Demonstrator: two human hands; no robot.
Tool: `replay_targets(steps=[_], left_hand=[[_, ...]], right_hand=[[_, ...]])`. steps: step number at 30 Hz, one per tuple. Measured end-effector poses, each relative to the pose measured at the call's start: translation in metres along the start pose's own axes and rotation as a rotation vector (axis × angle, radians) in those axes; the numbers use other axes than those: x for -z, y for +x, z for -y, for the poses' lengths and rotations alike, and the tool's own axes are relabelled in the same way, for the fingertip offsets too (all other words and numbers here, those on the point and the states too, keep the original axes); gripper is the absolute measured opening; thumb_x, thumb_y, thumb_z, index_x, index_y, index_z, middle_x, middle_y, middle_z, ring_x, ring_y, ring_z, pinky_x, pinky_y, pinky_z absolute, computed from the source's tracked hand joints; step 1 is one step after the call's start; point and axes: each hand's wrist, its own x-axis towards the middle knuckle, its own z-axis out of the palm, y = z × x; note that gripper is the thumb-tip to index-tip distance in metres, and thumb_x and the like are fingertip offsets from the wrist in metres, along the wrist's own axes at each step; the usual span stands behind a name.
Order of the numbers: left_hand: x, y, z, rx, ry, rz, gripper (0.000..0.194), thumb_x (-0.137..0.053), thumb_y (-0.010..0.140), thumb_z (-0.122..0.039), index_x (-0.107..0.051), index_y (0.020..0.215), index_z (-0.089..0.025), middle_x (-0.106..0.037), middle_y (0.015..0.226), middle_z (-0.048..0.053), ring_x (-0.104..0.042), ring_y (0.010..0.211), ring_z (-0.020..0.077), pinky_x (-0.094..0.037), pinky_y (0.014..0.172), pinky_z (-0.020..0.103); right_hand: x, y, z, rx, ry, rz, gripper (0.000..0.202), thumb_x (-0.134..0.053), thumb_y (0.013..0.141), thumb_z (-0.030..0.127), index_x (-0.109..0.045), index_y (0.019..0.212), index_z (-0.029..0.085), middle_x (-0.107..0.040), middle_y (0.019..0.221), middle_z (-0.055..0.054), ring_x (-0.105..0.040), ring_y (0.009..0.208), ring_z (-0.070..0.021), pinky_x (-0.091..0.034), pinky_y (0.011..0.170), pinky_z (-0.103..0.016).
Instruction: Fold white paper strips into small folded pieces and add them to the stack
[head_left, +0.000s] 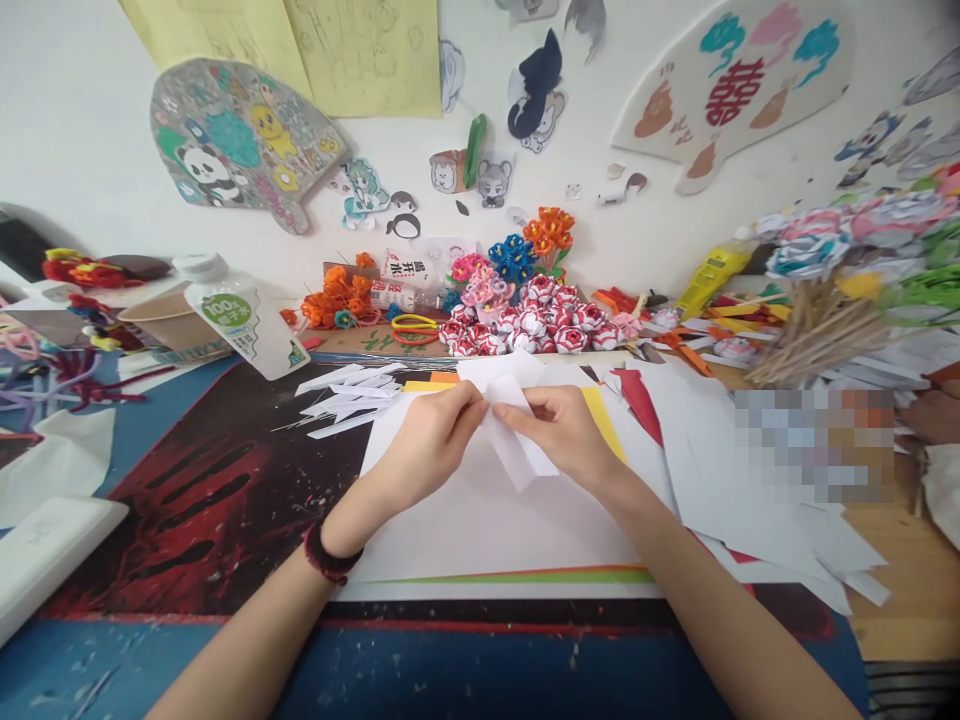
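Between my hands is a white paper strip (517, 452), creased or overlapped so that two flaps hang down and another part sticks up behind the fingers. My left hand (439, 430) pinches its left side with thumb and forefinger. On the other side my right hand (566, 430) grips the strip, thumb in front and curled fingers behind. The paper is above a stack of white sheets (495, 540), with yellow, orange and green edges showing under the top one. Left of the stack lies a pile of thin white paper strips (352, 395).
Red-and-white paper flowers (532, 325) line the back, beside orange flowers (337, 297) and yellow-handled scissors (415, 325). A white bottle (240, 320) stands back left. At right are a yellow glue bottle (712, 280), loose white sheets (742, 490) and a stemmed bouquet (814, 300).
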Motion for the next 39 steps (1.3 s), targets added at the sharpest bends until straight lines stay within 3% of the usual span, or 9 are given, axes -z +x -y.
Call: replay_targets(steps=[5, 12, 16, 20, 23, 27, 32, 36, 39], left_hand=[[0.003, 0.002, 0.001, 0.081, -0.049, 0.025, 0.025, -0.046, 0.094, -0.029, -0.052, 0.073, -0.017, -0.055, 0.064, -0.002, -0.047, 0.058, 0.0106, -0.034, 0.057, 0.023], [0.007, 0.004, 0.005, 0.091, -0.202, -0.002, 0.014, -0.054, 0.090, -0.029, -0.059, 0.085, -0.017, -0.060, 0.072, 0.001, -0.053, 0.065, 0.0117, -0.040, 0.059, 0.023], [0.009, 0.004, 0.007, 0.183, -0.392, -0.055, 0.017, -0.056, 0.089, -0.032, -0.057, 0.084, -0.016, -0.063, 0.071, 0.001, -0.055, 0.060, 0.0106, -0.042, 0.055, 0.022], [0.010, 0.006, 0.006, 0.292, -0.657, -0.161, 0.021, -0.059, 0.087, -0.036, -0.052, 0.086, -0.016, -0.069, 0.074, 0.004, -0.061, 0.059, 0.0122, -0.042, 0.050, 0.022], [0.005, 0.005, 0.001, 0.358, -0.808, -0.146, 0.023, -0.062, 0.085, -0.037, -0.051, 0.086, -0.016, -0.072, 0.083, 0.007, -0.066, 0.067, 0.0152, -0.044, 0.054, 0.023], [-0.008, 0.001, -0.007, 0.399, -0.908, -0.113, 0.022, -0.062, 0.085, -0.037, -0.052, 0.086, -0.017, -0.070, 0.083, 0.005, -0.065, 0.068, 0.0144, -0.045, 0.058, 0.023], [-0.013, 0.000, -0.012, 0.388, -0.816, -0.079, 0.019, -0.065, 0.081, -0.032, -0.058, 0.081, -0.014, -0.066, 0.076, 0.003, -0.054, 0.060, 0.0099, -0.043, 0.057, 0.023], [-0.006, 0.002, -0.013, 0.349, -0.674, 0.059, 0.021, -0.066, 0.079, -0.035, -0.062, 0.081, -0.014, -0.066, 0.077, 0.004, -0.055, 0.061, 0.0118, -0.044, 0.057, 0.024], [-0.002, 0.002, -0.015, 0.300, -0.613, 0.068, 0.025, -0.063, 0.082, -0.040, -0.064, 0.082, -0.014, -0.067, 0.079, 0.006, -0.056, 0.064, 0.0132, -0.044, 0.056, 0.024]], right_hand=[[0.002, 0.001, 0.001, 0.002, -0.005, 0.047, 0.037, -0.064, 0.081, 0.045, -0.055, 0.062, 0.014, -0.037, 0.061, 0.003, -0.034, 0.058, -0.0093, -0.026, 0.049, -0.023], [0.002, 0.000, 0.005, -0.031, -0.055, 0.118, 0.037, -0.066, 0.079, 0.043, -0.056, 0.060, 0.013, -0.040, 0.058, 0.003, -0.037, 0.056, -0.0093, -0.027, 0.049, -0.023], [0.005, 0.003, 0.008, 0.004, 0.111, 0.089, 0.024, -0.068, 0.079, 0.038, -0.067, 0.088, 0.016, -0.060, 0.079, -0.002, -0.055, 0.072, -0.0143, -0.042, 0.061, -0.024], [0.008, 0.006, 0.006, -0.066, 0.330, -0.044, 0.040, -0.073, 0.075, 0.038, -0.061, 0.109, 0.021, -0.064, 0.088, -0.003, -0.057, 0.064, -0.0124, -0.045, 0.057, -0.026], [0.004, 0.006, 0.004, -0.146, 0.413, -0.005, 0.039, -0.074, 0.074, 0.042, -0.063, 0.102, 0.017, -0.065, 0.085, -0.004, -0.058, 0.060, -0.0122, -0.048, 0.058, -0.028], [-0.003, 0.004, 0.004, -0.077, 0.386, -0.002, 0.033, -0.075, 0.073, 0.043, -0.067, 0.086, 0.014, -0.065, 0.078, -0.005, -0.057, 0.062, -0.0130, -0.048, 0.058, -0.028], [-0.001, 0.003, 0.009, -0.034, 0.337, -0.059, 0.028, -0.071, 0.078, 0.042, -0.069, 0.079, 0.014, -0.064, 0.070, -0.003, -0.057, 0.062, -0.0125, -0.048, 0.058, -0.026], [0.005, 0.003, 0.009, -0.038, 0.298, -0.055, 0.029, -0.071, 0.077, 0.041, -0.068, 0.069, 0.014, -0.064, 0.065, -0.003, -0.058, 0.059, -0.0126, -0.048, 0.058, -0.027], [0.008, 0.004, 0.008, -0.041, 0.267, -0.064, 0.028, -0.073, 0.074, 0.042, -0.069, 0.071, 0.014, -0.064, 0.064, -0.003, -0.058, 0.057, -0.0130, -0.048, 0.056, -0.027]])
